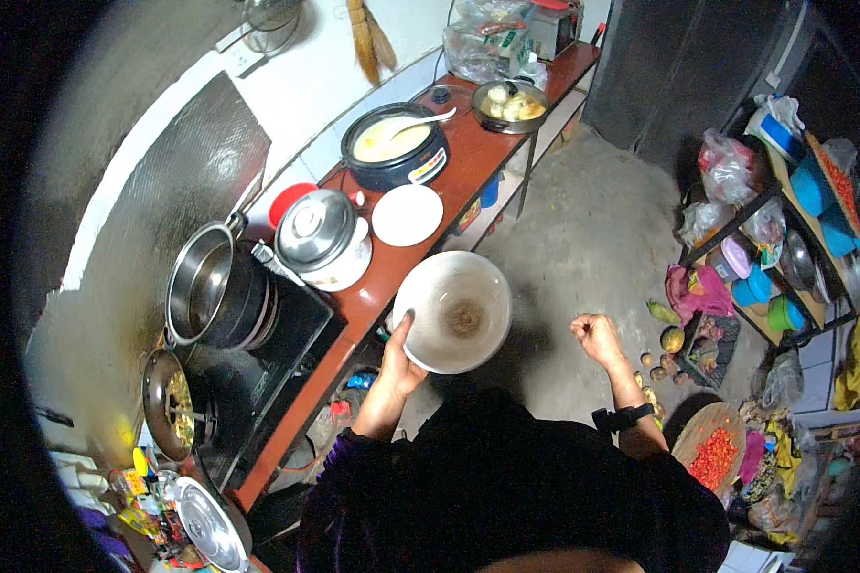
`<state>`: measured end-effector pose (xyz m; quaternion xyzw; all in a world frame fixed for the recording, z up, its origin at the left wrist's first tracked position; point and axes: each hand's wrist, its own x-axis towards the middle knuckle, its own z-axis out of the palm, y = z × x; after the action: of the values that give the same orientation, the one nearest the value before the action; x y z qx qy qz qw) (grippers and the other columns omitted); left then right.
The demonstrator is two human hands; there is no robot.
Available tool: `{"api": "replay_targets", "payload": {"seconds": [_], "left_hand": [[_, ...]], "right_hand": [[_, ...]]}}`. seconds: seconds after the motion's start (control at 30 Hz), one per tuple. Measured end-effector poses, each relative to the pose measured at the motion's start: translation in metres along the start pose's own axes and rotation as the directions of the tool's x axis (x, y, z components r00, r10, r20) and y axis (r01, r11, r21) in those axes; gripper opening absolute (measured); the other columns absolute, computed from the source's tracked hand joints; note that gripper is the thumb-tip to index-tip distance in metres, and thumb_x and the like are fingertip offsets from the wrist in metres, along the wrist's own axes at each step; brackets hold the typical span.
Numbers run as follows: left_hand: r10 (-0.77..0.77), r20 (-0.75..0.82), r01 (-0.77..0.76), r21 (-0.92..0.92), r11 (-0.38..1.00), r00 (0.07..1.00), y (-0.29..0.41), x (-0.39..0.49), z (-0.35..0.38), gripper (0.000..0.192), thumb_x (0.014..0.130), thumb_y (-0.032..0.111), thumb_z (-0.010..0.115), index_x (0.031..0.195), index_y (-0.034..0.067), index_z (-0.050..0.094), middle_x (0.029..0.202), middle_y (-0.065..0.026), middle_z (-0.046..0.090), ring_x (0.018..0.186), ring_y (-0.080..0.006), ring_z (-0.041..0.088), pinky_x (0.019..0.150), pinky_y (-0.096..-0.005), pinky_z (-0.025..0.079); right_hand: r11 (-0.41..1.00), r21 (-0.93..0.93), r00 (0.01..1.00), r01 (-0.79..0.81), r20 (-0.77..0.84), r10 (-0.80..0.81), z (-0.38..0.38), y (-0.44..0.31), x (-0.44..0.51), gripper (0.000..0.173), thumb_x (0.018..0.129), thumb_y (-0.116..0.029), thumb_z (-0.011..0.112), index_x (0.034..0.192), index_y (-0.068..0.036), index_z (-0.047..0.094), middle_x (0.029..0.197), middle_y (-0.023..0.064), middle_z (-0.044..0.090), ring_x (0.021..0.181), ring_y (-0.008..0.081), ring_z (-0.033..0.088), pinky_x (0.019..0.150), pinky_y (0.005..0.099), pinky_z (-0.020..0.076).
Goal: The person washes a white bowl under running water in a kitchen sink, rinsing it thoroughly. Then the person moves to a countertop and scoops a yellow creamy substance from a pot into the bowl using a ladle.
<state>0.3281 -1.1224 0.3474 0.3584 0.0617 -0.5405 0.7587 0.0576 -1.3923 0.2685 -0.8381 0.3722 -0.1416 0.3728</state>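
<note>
My left hand [400, 358] grips the rim of a large pale bowl [453, 312], its thumb over the edge; the bowl is tilted so its inside shows, with a brownish patch at the bottom. My right hand [596, 336] is raised over the floor to the right, fingers curled in; whether something small is between them I cannot tell. Beyond the bowl, on the red-brown counter [466, 154], lie a white plate [408, 215], a lidded white pot [324, 240] and a black electric pan [395, 145] of pale yellow food with a white ladle [421, 122].
A steel pot [202, 283] and a wok of food [168, 405] stand at the stove, left. A steamer pan of buns [510, 106] sits farther along the counter. At right are a crowded shelf rack [774, 251], vegetables on the floor and a round board [709, 444] with chopped red peppers.
</note>
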Motion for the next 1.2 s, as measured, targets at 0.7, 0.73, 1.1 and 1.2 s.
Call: {"api": "replay_targets", "payload": {"seconds": [0.7, 0.73, 1.1, 1.2], "left_hand": [[0.130, -0.073, -0.112, 0.213, 0.971, 0.989, 0.122, 0.301, 0.056, 0.060, 0.092, 0.038, 0.053, 0.140, 0.006, 0.034, 0.132, -0.0125, 0.049, 0.119, -0.0268, 0.051, 0.097, -0.0418, 0.045], [0.149, -0.090, -0.126, 0.227, 0.966, 0.985, 0.125, 0.302, 0.053, 0.063, 0.091, 0.041, 0.055, 0.140, 0.006, 0.035, 0.134, -0.0124, 0.048, 0.121, -0.0272, 0.049, 0.099, -0.0425, 0.044], [0.430, -0.522, -0.490, 0.027, 0.871, 0.736, 0.126, 0.315, 0.063, 0.070, 0.084, 0.037, 0.066, 0.137, 0.002, 0.036, 0.131, -0.0159, 0.050, 0.118, -0.0298, 0.051, 0.098, -0.0453, 0.043], [0.427, -0.636, -0.583, -0.046, 0.811, 0.643, 0.120, 0.328, 0.083, 0.074, 0.082, 0.038, 0.068, 0.137, 0.002, 0.035, 0.134, -0.0171, 0.046, 0.123, -0.0317, 0.046, 0.100, -0.0479, 0.040]], "right_hand": [[0.848, 0.028, 0.835, 0.530, 0.159, -0.527, 0.010, -0.124, 0.443, 0.017, 0.083, -0.008, 0.058, 0.097, -0.001, 0.064, 0.105, 0.0142, 0.065, 0.101, 0.0312, 0.060, 0.086, 0.0405, 0.0462], [0.752, -0.030, 0.749, 0.658, 0.131, -0.650, 0.022, -0.138, 0.467, 0.019, 0.083, -0.007, 0.058, 0.100, -0.002, 0.063, 0.110, 0.0138, 0.062, 0.104, 0.0316, 0.058, 0.090, 0.0411, 0.0434], [0.360, -0.410, 0.542, 0.838, 0.701, -0.463, 0.127, -0.221, 0.665, 0.049, 0.085, -0.005, 0.049, 0.134, -0.007, 0.044, 0.109, 0.0193, 0.057, 0.097, 0.0374, 0.060, 0.082, 0.0510, 0.0446], [0.280, -0.247, 0.362, 0.928, 0.779, -0.511, 0.125, -0.223, 0.690, 0.051, 0.083, -0.004, 0.049, 0.133, -0.005, 0.044, 0.101, 0.0240, 0.060, 0.082, 0.0396, 0.063, 0.070, 0.0487, 0.0486]]}}
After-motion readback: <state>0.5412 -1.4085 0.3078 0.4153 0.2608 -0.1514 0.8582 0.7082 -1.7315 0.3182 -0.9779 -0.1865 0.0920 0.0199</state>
